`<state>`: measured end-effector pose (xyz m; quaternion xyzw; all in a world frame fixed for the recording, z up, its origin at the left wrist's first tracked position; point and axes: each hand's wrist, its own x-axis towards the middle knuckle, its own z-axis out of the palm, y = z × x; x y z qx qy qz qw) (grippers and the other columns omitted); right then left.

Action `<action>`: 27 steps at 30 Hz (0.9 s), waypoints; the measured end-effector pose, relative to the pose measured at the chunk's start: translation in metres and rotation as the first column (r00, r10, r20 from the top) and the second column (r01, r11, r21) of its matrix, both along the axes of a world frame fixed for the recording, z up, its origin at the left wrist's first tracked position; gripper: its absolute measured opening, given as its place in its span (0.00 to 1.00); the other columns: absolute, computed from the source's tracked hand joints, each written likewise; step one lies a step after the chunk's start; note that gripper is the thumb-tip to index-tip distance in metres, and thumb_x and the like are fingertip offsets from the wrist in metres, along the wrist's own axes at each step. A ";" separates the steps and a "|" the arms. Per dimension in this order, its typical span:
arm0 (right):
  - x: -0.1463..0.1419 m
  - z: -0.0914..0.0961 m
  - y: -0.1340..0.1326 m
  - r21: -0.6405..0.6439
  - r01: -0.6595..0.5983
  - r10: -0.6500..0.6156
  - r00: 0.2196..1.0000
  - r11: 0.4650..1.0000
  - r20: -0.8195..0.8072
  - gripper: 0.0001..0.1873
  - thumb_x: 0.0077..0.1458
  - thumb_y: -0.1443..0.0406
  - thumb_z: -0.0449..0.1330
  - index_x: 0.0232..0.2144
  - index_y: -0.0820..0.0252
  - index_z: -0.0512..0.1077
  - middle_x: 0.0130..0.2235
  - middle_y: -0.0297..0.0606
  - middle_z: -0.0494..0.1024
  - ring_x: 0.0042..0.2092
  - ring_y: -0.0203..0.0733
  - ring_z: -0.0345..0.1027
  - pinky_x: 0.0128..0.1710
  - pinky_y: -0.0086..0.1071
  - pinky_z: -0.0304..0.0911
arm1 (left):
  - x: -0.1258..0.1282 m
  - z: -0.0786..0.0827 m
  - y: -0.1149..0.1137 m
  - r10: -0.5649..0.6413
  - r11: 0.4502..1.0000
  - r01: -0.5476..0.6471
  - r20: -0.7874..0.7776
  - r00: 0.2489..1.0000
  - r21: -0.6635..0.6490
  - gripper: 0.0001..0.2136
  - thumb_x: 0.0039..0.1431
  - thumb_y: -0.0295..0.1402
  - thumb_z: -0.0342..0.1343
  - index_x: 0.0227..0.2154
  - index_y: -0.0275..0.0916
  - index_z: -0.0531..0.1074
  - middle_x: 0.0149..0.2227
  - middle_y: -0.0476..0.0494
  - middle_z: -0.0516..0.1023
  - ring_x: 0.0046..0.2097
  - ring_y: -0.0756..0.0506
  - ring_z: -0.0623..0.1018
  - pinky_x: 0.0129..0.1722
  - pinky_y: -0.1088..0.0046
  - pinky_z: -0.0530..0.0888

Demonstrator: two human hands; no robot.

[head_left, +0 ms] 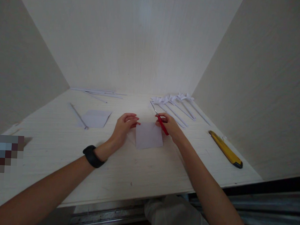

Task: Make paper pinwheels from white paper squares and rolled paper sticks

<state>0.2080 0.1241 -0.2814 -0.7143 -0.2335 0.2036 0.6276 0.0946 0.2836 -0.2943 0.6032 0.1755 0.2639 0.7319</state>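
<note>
A small white square of paper (149,136) lies on the pale wooden tabletop (126,171) between my hands. My right hand (169,124) is closed round red-handled scissors (161,121), whose thin blades point up and away to the left. My left hand (124,125) rests at the paper's upper left corner with its fingers curled and pinched toward that corner. A black band (92,156) sits on my left wrist.
Several white paper flowers on rolled stems (178,105) lie at the back right. A yellow utility knife (225,149) lies at the right. A folded sheet with a paper stick (94,118) lies left, thin strips (98,92) behind it. Panels wall in three sides.
</note>
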 end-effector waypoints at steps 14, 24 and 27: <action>-0.010 0.003 0.003 0.071 -0.227 0.218 0.969 0.971 0.118 0.17 0.41 0.67 0.63 0.38 0.58 0.68 0.27 0.28 0.72 0.28 0.32 0.64 0.30 0.27 0.58 | -0.003 0.003 0.001 -0.115 0.880 0.130 -0.062 0.991 0.457 0.07 0.51 0.31 0.57 0.35 0.40 0.73 0.40 0.42 0.79 0.44 0.43 0.77 0.45 0.64 0.71; -0.013 0.001 0.006 0.102 -0.217 0.200 0.967 0.971 0.155 0.17 0.42 0.66 0.63 0.37 0.56 0.67 0.29 0.29 0.73 0.30 0.33 0.65 0.30 0.28 0.60 | -0.001 -0.002 -0.001 -0.204 0.828 0.248 -0.142 0.969 0.503 0.09 0.44 0.30 0.61 0.32 0.41 0.77 0.26 0.47 0.78 0.29 0.46 0.77 0.31 0.70 0.72; -0.007 -0.004 0.008 0.123 -0.123 0.102 0.981 0.985 0.162 0.18 0.40 0.65 0.64 0.37 0.56 0.67 0.29 0.29 0.72 0.29 0.33 0.65 0.29 0.27 0.59 | 0.001 -0.005 0.002 -0.190 0.829 0.227 -0.125 0.974 0.511 0.08 0.45 0.30 0.59 0.32 0.41 0.78 0.26 0.46 0.77 0.29 0.47 0.76 0.29 0.72 0.71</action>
